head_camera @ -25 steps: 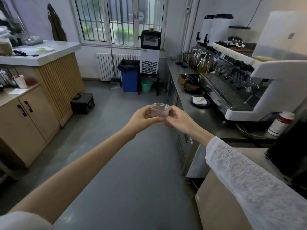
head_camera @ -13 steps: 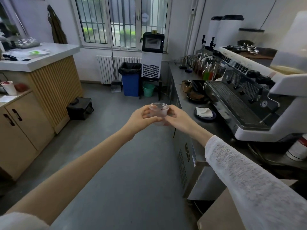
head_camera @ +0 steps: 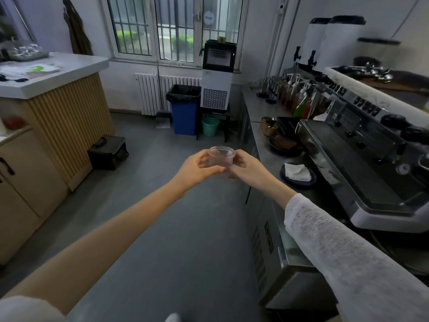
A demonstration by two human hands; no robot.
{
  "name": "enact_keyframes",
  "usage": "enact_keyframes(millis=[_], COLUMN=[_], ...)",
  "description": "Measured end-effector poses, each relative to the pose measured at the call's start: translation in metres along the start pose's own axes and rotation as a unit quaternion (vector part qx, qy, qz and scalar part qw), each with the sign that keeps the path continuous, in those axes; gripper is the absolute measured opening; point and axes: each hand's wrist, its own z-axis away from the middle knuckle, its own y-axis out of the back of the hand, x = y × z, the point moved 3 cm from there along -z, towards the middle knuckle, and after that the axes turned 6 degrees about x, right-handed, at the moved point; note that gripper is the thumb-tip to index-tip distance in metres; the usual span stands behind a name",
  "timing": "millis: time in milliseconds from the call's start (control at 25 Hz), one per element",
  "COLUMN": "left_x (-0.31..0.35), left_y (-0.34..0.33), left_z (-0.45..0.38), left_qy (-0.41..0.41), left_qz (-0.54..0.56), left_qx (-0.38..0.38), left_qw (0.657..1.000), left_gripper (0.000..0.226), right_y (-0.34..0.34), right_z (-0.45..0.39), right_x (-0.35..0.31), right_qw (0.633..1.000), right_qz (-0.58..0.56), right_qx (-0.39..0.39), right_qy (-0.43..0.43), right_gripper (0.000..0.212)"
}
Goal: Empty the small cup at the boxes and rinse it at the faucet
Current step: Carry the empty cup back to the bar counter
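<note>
Above floor, beside bench (head_camera: 267,156): cup (head_camera: 221,156) held upright, rim up, between both grips. Left hand (head_camera: 197,169) closed on left wall, right hand (head_camera: 247,169) on right. Contents possibly present; unclear. Boxes, faucet not seen; neither hand favoured.

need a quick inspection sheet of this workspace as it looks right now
surface: steel counter on the right, partly bare.
job's things: small clear cup held upright over the floor; contents unclear; no boxes or faucet seen.
clutter: espresso machine, folded cloth on a dark plate, syrup bottles.
hands: left hand and right hand both grip the cup.
cables: nothing seen.
surroundings: blue bin, green bucket, radiator, black case on the floor, wooden cabinets on the left.
</note>
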Motion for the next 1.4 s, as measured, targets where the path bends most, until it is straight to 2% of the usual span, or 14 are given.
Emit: enact_keyframes(millis=[440, 760, 1400], left_x=[-0.033, -0.036, -0.035], left_y=[0.036, 0.055, 0.002], left_z=[-0.192, -0.292, -0.514], left_qy=[-0.030, -0.046, -0.041], left_qz=[-0.015, -0.011, -0.012], left_qx=[-0.050, -0.062, -0.053], left_qw=[0.998, 0.997, 0.998], left_gripper=[0.055, 0.047, 0.055], right_y=[-0.014, -0.012, 0.065], right_z=[-0.176, -0.272, -0.491], right_x=[0.017, 0.017, 0.088], right_qw=[0.998, 0.997, 0.999], right_qz=[-0.013, -0.007, -0.005], right_qx=[0.056, 0.068, 0.049], right_qy=[-0.016, -0.019, 0.008], right_gripper=[0.025, 0.030, 0.027])
